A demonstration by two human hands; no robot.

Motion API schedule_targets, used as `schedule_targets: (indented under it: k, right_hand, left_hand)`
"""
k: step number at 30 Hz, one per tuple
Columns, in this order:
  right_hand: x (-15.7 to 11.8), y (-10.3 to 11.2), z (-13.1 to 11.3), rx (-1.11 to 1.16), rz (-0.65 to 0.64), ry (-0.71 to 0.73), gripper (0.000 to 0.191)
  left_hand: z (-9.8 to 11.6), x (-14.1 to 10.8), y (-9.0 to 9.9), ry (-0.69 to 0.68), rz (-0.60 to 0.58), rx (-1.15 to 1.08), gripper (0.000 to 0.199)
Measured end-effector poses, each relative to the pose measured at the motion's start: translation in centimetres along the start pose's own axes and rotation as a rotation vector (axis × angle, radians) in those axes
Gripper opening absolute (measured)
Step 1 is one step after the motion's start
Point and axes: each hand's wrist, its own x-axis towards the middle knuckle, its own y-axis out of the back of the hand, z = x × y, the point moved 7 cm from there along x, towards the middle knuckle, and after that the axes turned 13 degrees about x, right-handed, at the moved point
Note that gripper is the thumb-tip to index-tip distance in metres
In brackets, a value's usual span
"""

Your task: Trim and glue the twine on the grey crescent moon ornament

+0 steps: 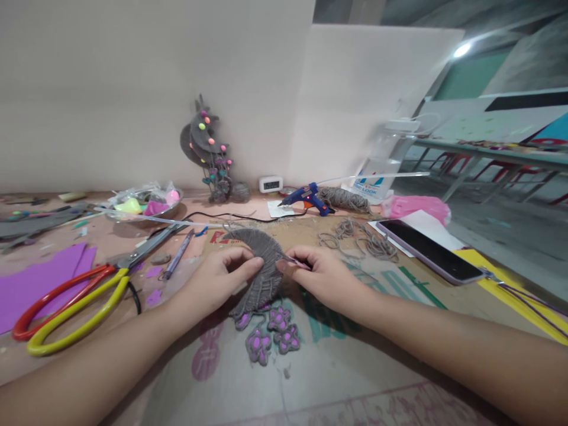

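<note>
A crescent moon wrapped in grey yarn point(261, 284) stands tilted over the cardboard in front of me. My left hand point(233, 269) grips its left side, thumb lying on the yarn face. At the crescent's right edge, my right hand point(315, 272) pinches a thin purple-and-grey piece point(296, 261), mostly hidden by the fingers. Below the crescent's lower tip lie several flowers with purple petals and grey yarn outlines point(258, 344); strands of yarn run near them.
Large scissors point(80, 302), a pen point(178, 254) and purple sheets point(39, 284) lie left. Behind are a finished-looking moon ornament point(208, 148), a blue glue gun point(308, 198) and a small clock point(270, 184). Loose yarn point(361, 239), a phone point(430, 251) and a bottle point(381, 160) are right.
</note>
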Motion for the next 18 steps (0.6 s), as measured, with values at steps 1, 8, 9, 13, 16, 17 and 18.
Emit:
schedule_targets:
  k: [1,8,9,13,16,17,18]
  right_hand:
    - [0.0,-0.1,0.0,0.004,-0.008,-0.003,0.031]
    - [0.12,-0.12,0.22,0.034,-0.013,0.001,0.031]
    - [0.12,-0.11,0.24,0.033,-0.012,0.003,0.031]
    - [0.08,-0.22,0.2,0.016,-0.021,0.008,0.03]
    - [0.08,-0.35,0.19,0.012,-0.033,0.01,0.029]
    - [0.09,-0.38,0.23,0.012,-0.036,0.009,0.029]
    - [0.11,-0.39,0.28,0.011,-0.036,0.01,0.029]
  left_hand:
    - [0.05,0.0,0.09,-0.006,0.007,0.002,0.032]
    - [0.29,-0.12,0.3,-0.027,0.008,-0.074,0.032]
    - [0.33,-0.12,0.29,-0.028,0.008,-0.067,0.032]
    - [0.32,-0.08,0.2,-0.01,0.012,0.027,0.034]
    - [0.18,-0.09,0.04,-0.003,0.001,0.039,0.036]
    - [0.16,-0.11,0.0,-0.007,-0.003,0.04,0.036]
    - [0.16,-0.14,-0.01,-0.011,-0.003,0.045,0.036]
